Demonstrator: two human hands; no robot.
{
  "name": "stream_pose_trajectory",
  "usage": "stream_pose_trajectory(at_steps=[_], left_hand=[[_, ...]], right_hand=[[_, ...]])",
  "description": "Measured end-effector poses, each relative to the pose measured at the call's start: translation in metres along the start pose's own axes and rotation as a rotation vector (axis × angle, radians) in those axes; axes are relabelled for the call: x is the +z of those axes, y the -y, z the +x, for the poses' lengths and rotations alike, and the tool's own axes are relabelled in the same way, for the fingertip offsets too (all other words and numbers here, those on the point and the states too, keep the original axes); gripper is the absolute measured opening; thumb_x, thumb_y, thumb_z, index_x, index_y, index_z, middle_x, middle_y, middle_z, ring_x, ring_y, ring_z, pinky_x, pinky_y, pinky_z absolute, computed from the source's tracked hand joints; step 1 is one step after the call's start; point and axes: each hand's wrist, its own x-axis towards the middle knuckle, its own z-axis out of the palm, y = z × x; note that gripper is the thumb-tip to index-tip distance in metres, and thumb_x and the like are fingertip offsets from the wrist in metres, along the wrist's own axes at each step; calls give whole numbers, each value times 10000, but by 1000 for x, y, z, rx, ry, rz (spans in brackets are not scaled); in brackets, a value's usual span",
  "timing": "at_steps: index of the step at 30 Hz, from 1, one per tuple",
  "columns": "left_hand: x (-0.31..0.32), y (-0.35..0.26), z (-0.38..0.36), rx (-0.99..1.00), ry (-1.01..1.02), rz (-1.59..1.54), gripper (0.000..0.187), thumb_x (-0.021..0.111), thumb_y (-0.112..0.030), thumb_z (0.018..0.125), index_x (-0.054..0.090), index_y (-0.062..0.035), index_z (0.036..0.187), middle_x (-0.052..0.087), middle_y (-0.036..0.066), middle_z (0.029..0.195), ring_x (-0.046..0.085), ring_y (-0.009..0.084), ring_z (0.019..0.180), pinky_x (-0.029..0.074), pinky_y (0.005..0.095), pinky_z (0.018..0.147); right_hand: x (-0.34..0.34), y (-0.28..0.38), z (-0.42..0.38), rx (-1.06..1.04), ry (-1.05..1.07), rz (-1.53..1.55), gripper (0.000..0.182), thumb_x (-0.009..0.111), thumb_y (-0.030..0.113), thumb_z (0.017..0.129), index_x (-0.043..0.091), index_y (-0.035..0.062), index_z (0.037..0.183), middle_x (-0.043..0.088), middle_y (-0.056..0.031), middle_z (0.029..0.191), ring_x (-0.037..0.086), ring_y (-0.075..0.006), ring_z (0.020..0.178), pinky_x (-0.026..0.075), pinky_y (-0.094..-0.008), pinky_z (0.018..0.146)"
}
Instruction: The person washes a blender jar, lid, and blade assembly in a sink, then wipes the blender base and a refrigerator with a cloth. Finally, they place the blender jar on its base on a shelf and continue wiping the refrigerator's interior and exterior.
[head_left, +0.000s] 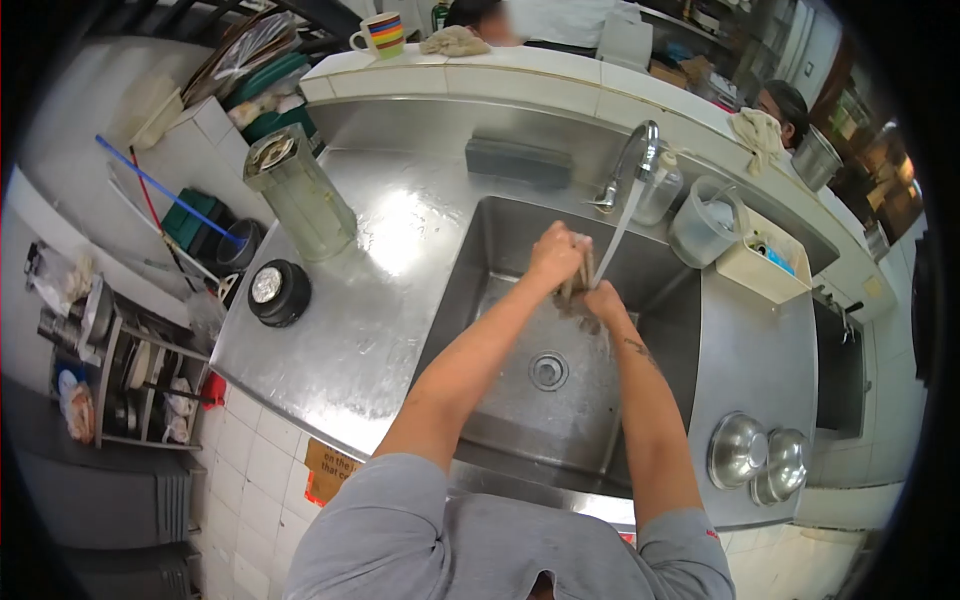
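Observation:
Over the steel sink, a stream of water runs from the curved tap. Beside that stream, my left hand is closed on the upper part of a wet, brownish-grey rag. My right hand is lower and closer to me, with its fingers closed around the rag's lower part. Both hands partly cover the rag, so its full shape is hidden. Below them, the drain shows in the sink floor.
A blender jar and its black base stand on the left counter. At right are a soap bottle, a plastic tub, a cream bin and metal bowls. Two people are beyond the ledge.

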Motion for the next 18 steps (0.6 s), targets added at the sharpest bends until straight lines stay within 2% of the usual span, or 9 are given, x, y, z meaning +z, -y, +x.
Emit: stream_pose_trajectory(at_steps=[3, 5, 6, 9, 11, 12, 15, 17, 18], left_hand=[[-5, 32, 3, -25, 75, 122, 323, 554, -295, 794, 630, -63, 1007, 520, 167, 1125, 474, 351, 1075, 381, 458, 914], [-3, 45, -18, -104, 148, 292, 351, 604, -250, 745, 603, -49, 1034, 528, 189, 1102, 492, 350, 1052, 406, 427, 898], [5, 50, -28, -75, 137, 216, 373, 618, -227, 718, 587, -46, 1043, 539, 193, 1075, 505, 349, 1032, 415, 416, 888], [39, 64, -46, 20, 75, -98, 441, 647, -159, 649, 550, -37, 1062, 567, 200, 993, 538, 355, 962, 436, 392, 850], [54, 66, -41, 108, 2, -419, 463, 649, -118, 618, 538, -35, 1059, 580, 200, 936, 550, 371, 906, 446, 389, 815], [55, 59, -39, 82, -26, -360, 481, 646, -107, 617, 530, -37, 1079, 578, 190, 933, 555, 351, 903, 447, 393, 806], [55, 33, -45, 6, -55, -334, 498, 640, -86, 619, 518, -35, 1100, 569, 165, 919, 560, 304, 898, 444, 399, 783], [61, 27, -55, -25, -22, -504, 455, 641, -88, 623, 527, -20, 1058, 558, 158, 903, 549, 290, 897, 435, 396, 773], [63, 31, -62, 79, -66, -476, 444, 648, -91, 626, 531, -22, 1049, 556, 149, 915, 542, 276, 912, 431, 391, 779]], right_hand=[[-2, -2, 22, 61, -73, 185, 481, 667, 161, 629, 577, -90, 1029, 619, -206, 1004, 578, -307, 1009, 430, -340, 840], [8, -10, 37, -58, -95, 365, 467, 647, 173, 651, 567, -82, 1034, 613, -187, 1009, 570, -290, 1005, 426, -335, 836], [12, -12, 41, -116, -101, 451, 461, 637, 178, 661, 563, -78, 1037, 609, -178, 1012, 566, -282, 1003, 423, -332, 834], [3, 28, -13, -297, 164, 657, 259, 583, 118, 717, 542, -4, 942, 572, -96, 874, 565, -212, 830, 432, -316, 701], [14, 17, -16, -350, 116, 1180, 255, 580, 185, 759, 552, 26, 956, 575, -86, 892, 560, -205, 844, 436, -314, 729], [18, 12, -19, -367, 85, 1442, 256, 579, 219, 780, 557, 40, 963, 576, -81, 901, 558, -202, 851, 438, -312, 743], [30, 15, -40, -92, -231, 1275, 323, 590, 367, 812, 560, 71, 938, 580, -70, 907, 564, -212, 859, 454, -351, 778], [31, 22, -56, -56, -14, 1554, 389, 590, 437, 807, 560, 70, 932, 584, -66, 904, 567, -215, 862, 461, -365, 782], [31, 24, -60, -34, 101, 1687, 423, 590, 472, 804, 560, 70, 928, 586, -64, 902, 569, -216, 863, 464, -372, 785]])
